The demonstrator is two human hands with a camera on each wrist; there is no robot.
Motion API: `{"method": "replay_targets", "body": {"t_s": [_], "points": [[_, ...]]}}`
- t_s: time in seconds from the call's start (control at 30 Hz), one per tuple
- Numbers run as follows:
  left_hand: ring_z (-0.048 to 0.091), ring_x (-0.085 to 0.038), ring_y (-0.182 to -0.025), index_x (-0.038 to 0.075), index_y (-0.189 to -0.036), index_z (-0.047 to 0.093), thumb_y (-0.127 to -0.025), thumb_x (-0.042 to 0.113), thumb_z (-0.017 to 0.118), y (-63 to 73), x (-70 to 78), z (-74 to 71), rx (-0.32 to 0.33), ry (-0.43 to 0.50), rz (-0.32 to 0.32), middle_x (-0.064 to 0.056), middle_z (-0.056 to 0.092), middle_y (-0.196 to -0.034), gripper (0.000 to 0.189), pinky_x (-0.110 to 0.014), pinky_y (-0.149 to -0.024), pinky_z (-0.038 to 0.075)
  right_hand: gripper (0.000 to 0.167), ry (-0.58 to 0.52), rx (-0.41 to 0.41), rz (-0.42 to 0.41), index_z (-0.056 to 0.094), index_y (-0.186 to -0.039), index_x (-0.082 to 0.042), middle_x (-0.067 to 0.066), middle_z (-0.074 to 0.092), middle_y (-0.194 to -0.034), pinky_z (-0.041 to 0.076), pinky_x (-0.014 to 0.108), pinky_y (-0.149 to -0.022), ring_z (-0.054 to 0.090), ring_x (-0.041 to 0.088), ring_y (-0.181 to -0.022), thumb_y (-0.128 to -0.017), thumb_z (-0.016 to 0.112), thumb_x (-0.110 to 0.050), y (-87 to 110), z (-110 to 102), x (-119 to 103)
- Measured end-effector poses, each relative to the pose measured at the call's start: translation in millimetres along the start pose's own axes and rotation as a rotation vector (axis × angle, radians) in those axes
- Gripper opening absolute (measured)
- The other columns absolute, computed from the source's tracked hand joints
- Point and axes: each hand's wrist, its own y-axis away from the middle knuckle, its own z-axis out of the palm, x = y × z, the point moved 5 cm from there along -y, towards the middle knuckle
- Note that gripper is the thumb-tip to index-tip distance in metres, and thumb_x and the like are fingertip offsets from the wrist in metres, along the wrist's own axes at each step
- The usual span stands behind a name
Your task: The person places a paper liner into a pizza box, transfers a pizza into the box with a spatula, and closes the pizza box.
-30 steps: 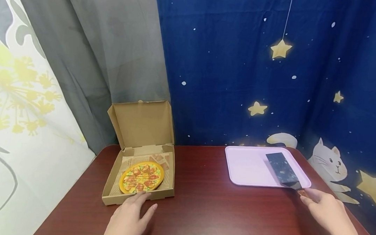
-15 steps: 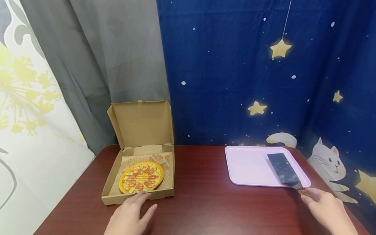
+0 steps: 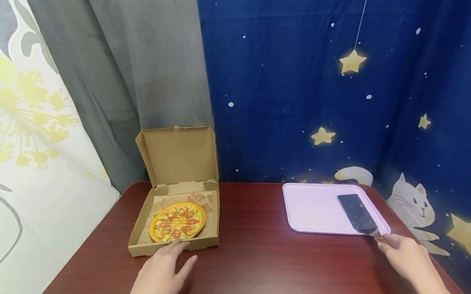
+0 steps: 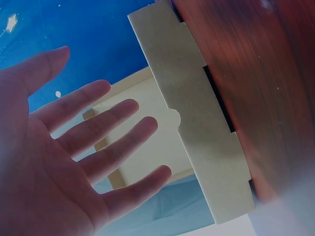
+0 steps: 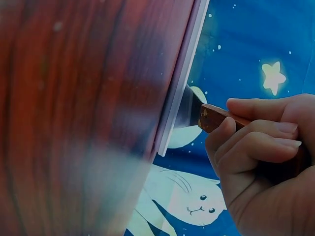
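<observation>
two hands apart, spatula over tray edge

The square brown cardboard box is dull, the flat pink plastic tray smooth. The long dark metal spatula has a scuffed wooden handle.

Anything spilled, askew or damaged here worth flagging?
Nothing looks spilled or badly askew. One small oddity: the spatula in the right hand has a pale patch near the front of its handle, possibly chipped finish.
</observation>
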Motion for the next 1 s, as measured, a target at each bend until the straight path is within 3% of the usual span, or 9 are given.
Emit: {"method": "replay_targets", "body": {"t_s": [0.23,0.43,0.67,1.0], "points": [[0.070,-0.034,-0.125,0.014,-0.132,0.073,-0.100,0.040,0.074,-0.8,0.5,0.7,0.001,0.002,0.004,-0.007,0.074,-0.133,0.042,-0.060,-0.104,0.057,0.045,0.014,-0.006,-0.043,0.067,-0.137,0.004,0.038,0.059,-0.140,0.041,0.081,-0.103,0.048,0.068,-0.132,-0.105,0.061,-0.027,-4.7,-2,0],[0.070,-0.034,-0.125,0.014,-0.131,0.074,-0.099,0.040,0.074,-0.5,-0.4,2.0,-0.017,0.004,-0.010,-0.006,0.074,-0.133,0.041,-0.060,-0.103,0.057,0.051,-0.013,-0.092,0.008,0.065,-0.140,0.002,0.042,0.054,-0.142,0.046,0.078,-0.098,0.048,0.071,-0.130,-0.103,0.064,-0.033,-8.7,-3,6],[0.070,-0.033,-0.124,0.014,-0.130,0.074,-0.099,0.040,0.074,-1.0,-0.8,2.8,-0.027,0.007,-0.017,-0.004,0.075,-0.133,0.040,-0.059,-0.102,0.057,0.047,-0.026,-0.102,0.009,0.069,-0.133,0.004,0.042,0.058,-0.138,0.045,0.080,-0.099,0.051,0.068,-0.129,-0.100,0.066,-0.029,-9.7,-6,3],[0.069,-0.035,-0.126,0.013,-0.130,0.074,-0.099,0.041,0.075,-0.6,-2.1,5.4,-0.047,0.005,-0.031,-0.007,0.073,-0.134,0.041,-0.061,-0.103,0.056,0.044,-0.096,-0.086,-0.006,0.071,-0.127,0.010,0.043,0.064,-0.127,0.052,0.069,-0.094,0.066,0.051,-0.108,-0.097,0.069,-0.022,-17.5,-11,-2]]}}
